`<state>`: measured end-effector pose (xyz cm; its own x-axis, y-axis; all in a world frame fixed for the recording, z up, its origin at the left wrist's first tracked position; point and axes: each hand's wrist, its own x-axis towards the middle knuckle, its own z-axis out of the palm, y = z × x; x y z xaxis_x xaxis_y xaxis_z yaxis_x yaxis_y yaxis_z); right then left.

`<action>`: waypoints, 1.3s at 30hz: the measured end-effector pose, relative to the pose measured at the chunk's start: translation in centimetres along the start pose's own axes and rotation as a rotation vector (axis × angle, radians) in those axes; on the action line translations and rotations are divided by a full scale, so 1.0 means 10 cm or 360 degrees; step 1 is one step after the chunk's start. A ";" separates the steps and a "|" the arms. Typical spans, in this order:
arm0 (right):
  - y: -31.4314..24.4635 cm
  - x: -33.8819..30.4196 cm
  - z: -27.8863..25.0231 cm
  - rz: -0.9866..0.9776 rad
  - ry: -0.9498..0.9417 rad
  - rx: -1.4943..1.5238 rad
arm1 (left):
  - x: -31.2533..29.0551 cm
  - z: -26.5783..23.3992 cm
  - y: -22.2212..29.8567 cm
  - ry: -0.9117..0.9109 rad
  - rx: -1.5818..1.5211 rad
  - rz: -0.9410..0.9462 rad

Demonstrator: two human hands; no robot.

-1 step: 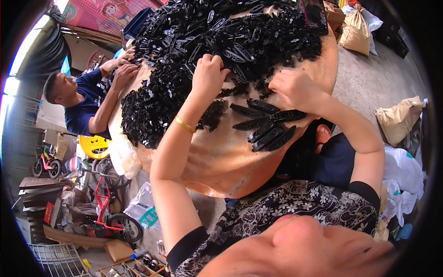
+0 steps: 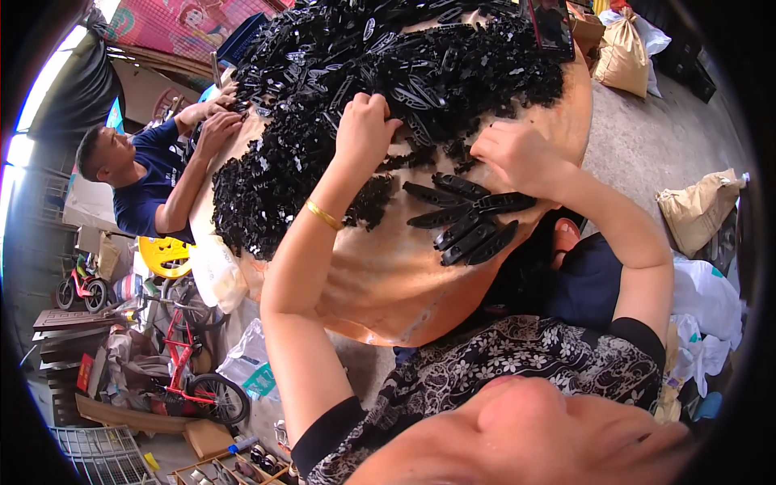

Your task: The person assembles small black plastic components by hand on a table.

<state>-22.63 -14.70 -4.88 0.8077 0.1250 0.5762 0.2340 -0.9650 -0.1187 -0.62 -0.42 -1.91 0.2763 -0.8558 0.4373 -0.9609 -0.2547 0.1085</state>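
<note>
My left hand (image 2: 368,133) rests at the near edge of a big heap of black plastic parts (image 2: 299,153). Its fingers are curled in, and whatever lies in them is hidden. To the right, my right hand (image 2: 516,153) hovers over or touches the table beside some small black pieces (image 2: 461,151); its fingers are bent together, their tips hard to make out. Between my forearms lies a small group of long, narrow black plastic pieces (image 2: 469,218), some side by side. A gold bangle (image 2: 324,216) circles my left wrist.
The round table has a tan cover (image 2: 388,283). At its left a co-worker (image 2: 149,174) in a dark shirt has both hands at the heap. A phone-like screen (image 2: 552,28) stands at the far right. A red bicycle (image 2: 182,356) and sacks (image 2: 624,52) stand around the table.
My left hand has shifted up very slightly. Below the table's right side, a reddish sandal shows a little more clearly. The black parts look the same.
</note>
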 end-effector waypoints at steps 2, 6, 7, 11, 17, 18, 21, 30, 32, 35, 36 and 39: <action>0.01 -0.02 0.00 -0.0004 0.0027 -0.0024 | 0.06 -0.03 0.01 -0.0079 -0.0110 -0.0220; 0.00 -0.03 -0.08 0.0034 0.0012 -0.0050 | 0.10 -0.03 -0.07 0.0070 -0.0191 -0.0162; -0.01 -0.03 -0.09 0.0045 0.0051 -0.0050 | 0.08 -0.03 -0.07 0.0125 -0.0247 -0.0217; 0.00 -0.03 -0.13 0.0132 0.0328 0.0151 | -0.06 -0.19 0.10 0.0504 -0.0313 -0.0230; -0.18 0.11 -0.31 0.0293 0.0585 0.0432 | -0.29 -0.23 0.63 0.0011 -0.2063 -0.0471; -0.21 0.12 -0.32 0.0290 0.0576 0.0437 | -0.31 -0.23 0.68 -0.0097 -0.2154 -0.0506; -0.26 0.16 -0.30 0.0273 0.0613 0.0518 | -0.38 -0.14 0.70 -0.0246 -0.2388 -0.0601; -0.29 0.20 -0.24 0.0194 0.0570 0.0513 | -0.43 -0.15 0.73 -0.0296 -0.2438 -0.0648; -0.30 0.20 -0.22 0.0130 0.0583 0.0481 | -0.44 -0.14 0.75 -0.0288 -0.2411 -0.0623; -0.29 0.19 -0.22 0.0012 0.0512 0.0335 | -0.47 -0.12 0.76 -0.0266 -0.2366 -0.0617; -0.29 0.18 -0.22 0.0012 0.0512 0.0335 | -0.47 -0.11 0.76 -0.0253 -0.2365 -0.0645; -0.33 0.15 -0.24 -0.0194 0.0474 -0.0076 | -0.48 -0.12 0.77 -0.0266 -0.2406 -0.0713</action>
<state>-23.54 -11.88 -1.68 0.5799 0.1743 0.7958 0.2882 -0.9576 -0.0002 -9.35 2.25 -2.10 0.4315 -0.9013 0.0393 0.0922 0.0874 0.9919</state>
